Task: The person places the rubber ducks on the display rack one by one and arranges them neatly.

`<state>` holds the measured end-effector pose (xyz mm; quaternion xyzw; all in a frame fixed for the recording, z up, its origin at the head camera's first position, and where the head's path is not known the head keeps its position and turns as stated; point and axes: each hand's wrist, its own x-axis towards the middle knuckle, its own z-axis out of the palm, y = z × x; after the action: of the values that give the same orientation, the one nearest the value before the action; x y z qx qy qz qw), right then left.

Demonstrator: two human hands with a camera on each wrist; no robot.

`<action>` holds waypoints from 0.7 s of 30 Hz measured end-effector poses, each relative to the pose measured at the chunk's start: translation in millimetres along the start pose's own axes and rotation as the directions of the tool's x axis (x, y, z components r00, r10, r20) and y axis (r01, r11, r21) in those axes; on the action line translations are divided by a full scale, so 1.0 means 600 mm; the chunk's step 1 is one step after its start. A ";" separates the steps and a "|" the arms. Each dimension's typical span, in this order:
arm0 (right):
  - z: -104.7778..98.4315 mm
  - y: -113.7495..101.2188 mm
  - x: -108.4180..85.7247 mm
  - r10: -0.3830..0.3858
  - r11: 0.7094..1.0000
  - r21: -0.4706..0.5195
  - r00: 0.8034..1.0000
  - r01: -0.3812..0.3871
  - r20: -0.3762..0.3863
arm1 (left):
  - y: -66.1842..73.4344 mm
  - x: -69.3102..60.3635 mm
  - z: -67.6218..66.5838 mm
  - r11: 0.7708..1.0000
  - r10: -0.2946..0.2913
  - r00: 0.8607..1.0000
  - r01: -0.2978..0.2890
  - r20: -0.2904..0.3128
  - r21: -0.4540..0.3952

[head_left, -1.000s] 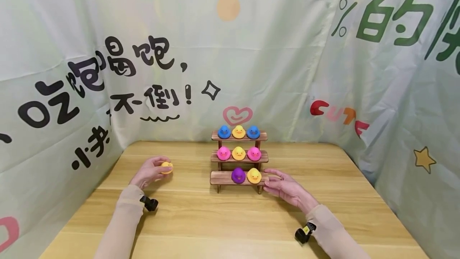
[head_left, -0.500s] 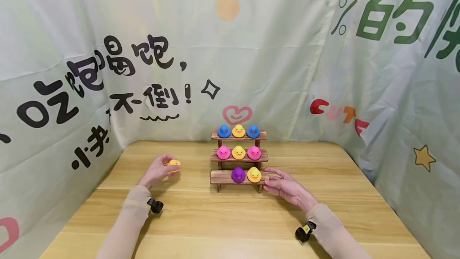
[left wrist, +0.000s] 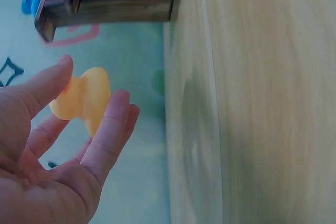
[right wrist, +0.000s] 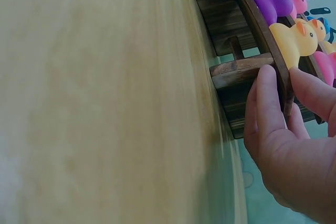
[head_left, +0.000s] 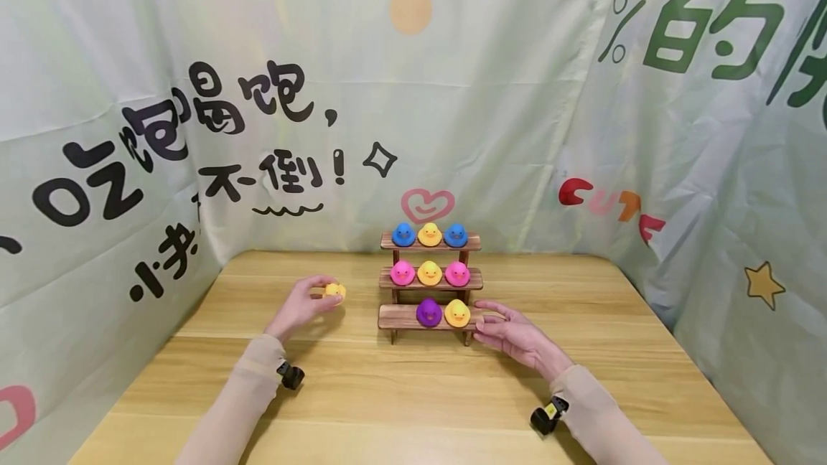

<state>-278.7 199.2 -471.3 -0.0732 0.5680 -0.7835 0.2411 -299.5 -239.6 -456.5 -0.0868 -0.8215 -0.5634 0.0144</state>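
My left hand (head_left: 301, 306) pinches a yellow rubber duck (head_left: 334, 294) between thumb and fingertips, above the table to the left of a three-tier wooden stand (head_left: 395, 317). In the left wrist view the duck (left wrist: 95, 95) lies tilted sideways in the fingers, and its shadow falls on the tabletop. My right hand (head_left: 519, 341) grips the right end of the stand's lowest board; in the right wrist view the thumb is on top and fingers reach underneath. On that board, a purple duck (head_left: 429, 313) and a yellow duck (head_left: 457, 313) sit in the middle and at the right.
The middle tier bears two pink ducks (head_left: 403, 273) with a yellow duck (head_left: 429, 273) between them. Up top, two blue ducks (head_left: 403, 235) flank another yellow duck (head_left: 429, 235). A printed curtain (head_left: 491, 128) hangs behind and beside the wooden table (head_left: 388, 393).
My left hand has moved right with the yellow rubber duck, closer to the stand. The right hand has kept its grip on the lowest board, and the stand has not moved.
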 end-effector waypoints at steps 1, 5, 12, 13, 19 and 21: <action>0.000 0.000 0.000 0.000 1.000 0.002 1.000 0.000 0.000 | 0.003 -0.001 0.004 1.000 0.000 1.000 0.000 0.005 0.006; 0.000 0.000 0.000 -0.002 1.000 0.004 1.000 0.002 -0.001 | 0.017 -0.003 0.022 1.000 -0.007 1.000 0.008 0.022 -0.016; 0.001 0.000 0.001 -0.003 1.000 -0.001 1.000 0.003 0.004 | 0.038 -0.008 0.051 0.997 0.032 0.999 -0.033 0.019 0.077; 0.001 0.000 0.001 -0.004 1.000 -0.002 1.000 0.004 0.005 | 0.040 -0.009 0.054 0.995 0.037 0.999 -0.038 0.020 0.094; -0.001 0.001 0.002 -0.004 1.000 -0.008 1.000 0.004 0.007 | 0.051 -0.014 0.073 0.991 0.040 0.999 -0.045 0.037 0.129; -0.002 0.002 0.003 -0.004 1.000 -0.011 1.000 0.004 0.006 | 0.053 -0.015 0.077 0.991 0.040 0.999 -0.044 0.034 0.126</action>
<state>-280.5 199.1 -473.2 -0.0778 0.5717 -0.7805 0.2409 -282.4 -186.9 -445.0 -0.1118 -0.8537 -0.5082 0.0189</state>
